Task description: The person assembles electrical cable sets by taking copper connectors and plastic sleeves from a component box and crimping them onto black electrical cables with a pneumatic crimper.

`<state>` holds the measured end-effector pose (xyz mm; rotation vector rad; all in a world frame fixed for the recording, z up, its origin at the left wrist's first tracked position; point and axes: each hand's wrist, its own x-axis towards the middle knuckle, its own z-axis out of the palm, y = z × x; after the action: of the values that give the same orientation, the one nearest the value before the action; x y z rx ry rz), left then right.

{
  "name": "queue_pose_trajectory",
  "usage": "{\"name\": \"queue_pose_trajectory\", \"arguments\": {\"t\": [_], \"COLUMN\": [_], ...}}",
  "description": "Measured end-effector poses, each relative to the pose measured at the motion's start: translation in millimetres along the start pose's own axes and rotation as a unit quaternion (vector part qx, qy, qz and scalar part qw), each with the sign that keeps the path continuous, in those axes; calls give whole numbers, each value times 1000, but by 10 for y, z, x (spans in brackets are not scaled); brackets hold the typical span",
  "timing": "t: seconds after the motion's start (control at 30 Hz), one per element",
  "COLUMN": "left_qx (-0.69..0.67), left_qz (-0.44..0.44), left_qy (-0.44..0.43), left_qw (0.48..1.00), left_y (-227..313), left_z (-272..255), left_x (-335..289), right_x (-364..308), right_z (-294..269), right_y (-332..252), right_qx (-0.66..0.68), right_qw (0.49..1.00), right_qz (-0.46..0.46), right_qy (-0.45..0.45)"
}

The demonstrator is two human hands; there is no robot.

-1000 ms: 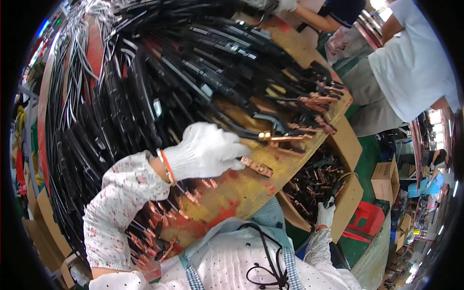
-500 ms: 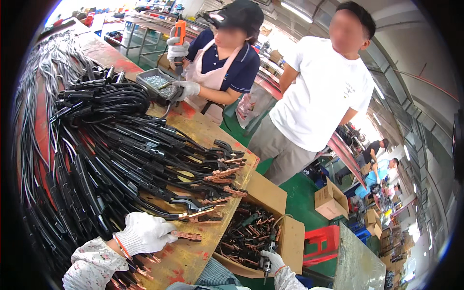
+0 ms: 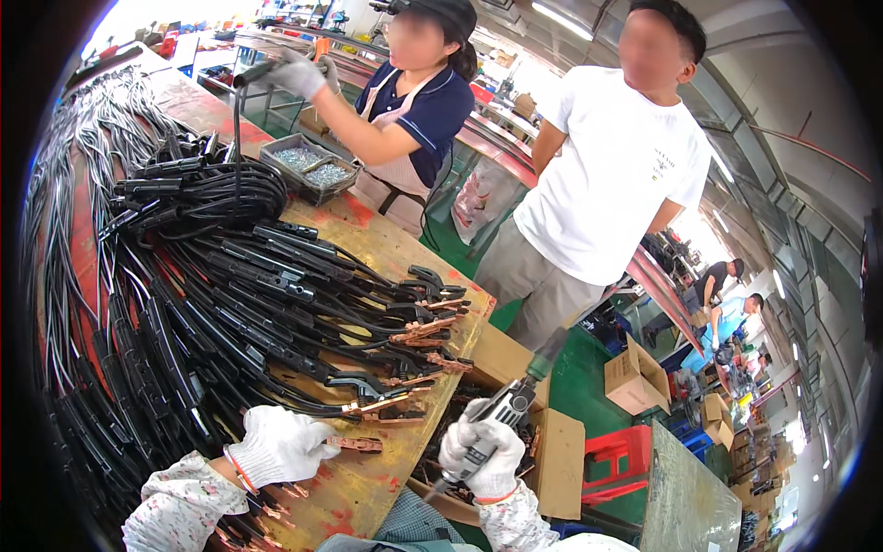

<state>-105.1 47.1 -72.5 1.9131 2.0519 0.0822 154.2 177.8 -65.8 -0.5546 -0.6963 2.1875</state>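
My white-gloved left hand (image 3: 279, 448) is closed near the front of the table, pinching a copper-coloured clamp jaw (image 3: 359, 444) that sticks out to the right of the fingers. To its right, my gloved right hand (image 3: 484, 451) grips a power screwdriver (image 3: 520, 397) with a grey and black body and a green collar. The screwdriver is raised over the edge of a cardboard box, tilted, its narrow bit pointing down and left. Black cables with long handles and copper jaws (image 3: 425, 329) lie bunched on the table beyond my left hand.
The worn yellow table (image 3: 354, 488) ends just left of the open cardboard box (image 3: 559, 455), which holds copper-jawed parts. A tray (image 3: 317, 175) of small metal screws stands at the far edge. Across the table one person holds a black part; another stands watching. A red stool (image 3: 614, 465) is at right.
My right hand has lifted the power screwdriver up and left out of the box. My left hand stays nearly still. The person opposite has raised both hands away from the screw tray.
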Motion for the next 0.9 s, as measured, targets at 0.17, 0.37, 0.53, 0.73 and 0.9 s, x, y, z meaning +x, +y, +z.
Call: {"name": "queue_pose_trajectory", "arguments": {"t": [0.17,0.37,0.53,0.73,0.9], "left_qx": [-12,22,16,-34,-8], "left_qz": [-15,-11,18,37,33], "left_qy": [-21,-32,46,127,77], "left_qw": [1000,999,999,991,996], "left_y": [4,1,-62,-76,-67], "left_z": [7,32,141,214,178], "left_x": [2,-13,-39,-13,91], "right_x": [102,148,189,279,380], "right_z": [419,659,688,974,878], "right_y": [186,310,410,450,551], "right_qx": [-10,-70,-82,-174,-163], "right_qw": [986,976,974,944,944], "right_qz": [-76,-129,-116,-229,-256], "right_qy": [-150,-163,-178,-164,-128]}}
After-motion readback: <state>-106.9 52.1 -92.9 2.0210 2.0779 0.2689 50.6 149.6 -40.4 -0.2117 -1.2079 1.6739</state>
